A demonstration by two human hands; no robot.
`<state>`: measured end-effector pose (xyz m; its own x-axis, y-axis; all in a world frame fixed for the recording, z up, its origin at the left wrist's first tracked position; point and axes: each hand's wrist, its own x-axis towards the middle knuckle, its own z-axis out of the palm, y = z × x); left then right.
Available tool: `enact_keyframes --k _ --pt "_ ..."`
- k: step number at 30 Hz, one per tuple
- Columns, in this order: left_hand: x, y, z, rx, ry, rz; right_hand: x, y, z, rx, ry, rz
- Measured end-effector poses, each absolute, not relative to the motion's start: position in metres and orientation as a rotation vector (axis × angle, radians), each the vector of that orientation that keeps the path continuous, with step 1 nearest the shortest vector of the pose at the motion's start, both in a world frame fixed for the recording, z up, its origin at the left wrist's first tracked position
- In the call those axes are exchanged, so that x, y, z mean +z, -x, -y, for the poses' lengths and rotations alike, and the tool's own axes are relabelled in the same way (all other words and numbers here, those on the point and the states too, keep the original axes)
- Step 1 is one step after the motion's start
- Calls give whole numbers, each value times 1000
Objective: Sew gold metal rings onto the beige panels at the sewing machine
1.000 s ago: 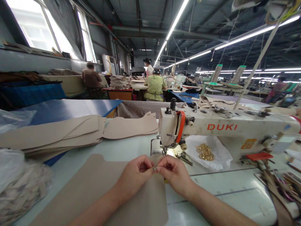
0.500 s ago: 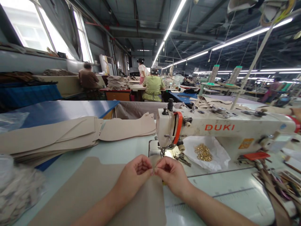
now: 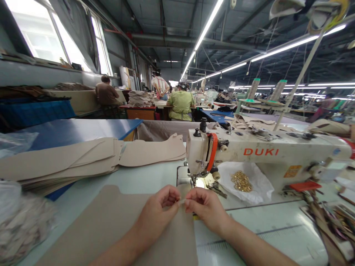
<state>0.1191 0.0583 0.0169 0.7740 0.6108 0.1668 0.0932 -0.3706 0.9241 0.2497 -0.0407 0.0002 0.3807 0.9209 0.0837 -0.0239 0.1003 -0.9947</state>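
Note:
My left hand [image 3: 160, 207] and my right hand [image 3: 206, 208] meet just in front of the sewing machine's needle area, both pinched closed. A small pale strip [image 3: 182, 201] spans the gap between their fingertips. At the left fingertips is a tiny gold-coloured glint, too small to name for sure. Beneath both hands lies a large beige panel [image 3: 111, 225], flat on the pale green table. The white sewing machine [image 3: 257, 147] stands behind and to the right, its lamp lit by the needle.
Gold metal pieces [image 3: 241, 181] lie on white paper [image 3: 263, 188] under the machine arm. Stacked beige panels [image 3: 63, 159] sit at the left, above a plastic bag [image 3: 24, 225]. Tools and straps [image 3: 330, 225] crowd the right edge. Several people work farther back.
My fingertips have drawn slightly apart, and the pale strip between them now shows more. The view has shifted a little. A standing person in the background has moved left and bent.

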Motion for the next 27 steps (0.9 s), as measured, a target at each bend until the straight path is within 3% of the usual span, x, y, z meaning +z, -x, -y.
enact_keyframes --k 7,16,27 --pt "20 -118 -58 491 -2012 -554 -3 -251 42 755 1374 1034" --pt "18 -120 -58 502 -2079 -560 3 -250 48 285 1629 1371" --pt "18 -130 -81 522 -2714 -621 4 -275 46 673 1616 837"
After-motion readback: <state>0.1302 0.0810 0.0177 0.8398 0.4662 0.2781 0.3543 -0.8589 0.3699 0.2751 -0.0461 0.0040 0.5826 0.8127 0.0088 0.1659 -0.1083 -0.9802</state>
